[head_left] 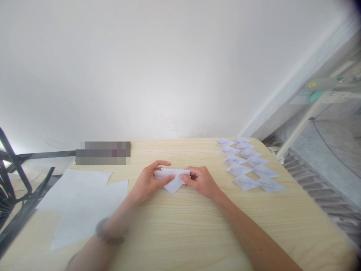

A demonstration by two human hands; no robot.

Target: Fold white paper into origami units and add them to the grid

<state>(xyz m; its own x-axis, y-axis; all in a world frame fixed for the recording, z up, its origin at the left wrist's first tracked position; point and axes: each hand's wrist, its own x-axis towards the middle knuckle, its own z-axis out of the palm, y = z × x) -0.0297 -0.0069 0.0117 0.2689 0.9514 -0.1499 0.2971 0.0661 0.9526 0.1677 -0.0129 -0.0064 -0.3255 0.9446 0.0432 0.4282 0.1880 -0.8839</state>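
Fingers of the left hand (149, 179) and right hand (202, 181) pinch the small white folded paper (173, 185) at its nine and three o'clock ends, over the pale wood-grain tabletop (175, 229); uneven thumb pressure could skew its fold.

The table (197, 226) is pale yellow, streaked with fine wood grain. The folded paper (173, 183) is white with a faint lilac cast, and so are the folded pieces (246, 183); the loose sheets (79, 199) are plain white. The bracelet (108, 234) looks dark, the metal frame (50, 154) black, the wall (169, 75) greyish white.
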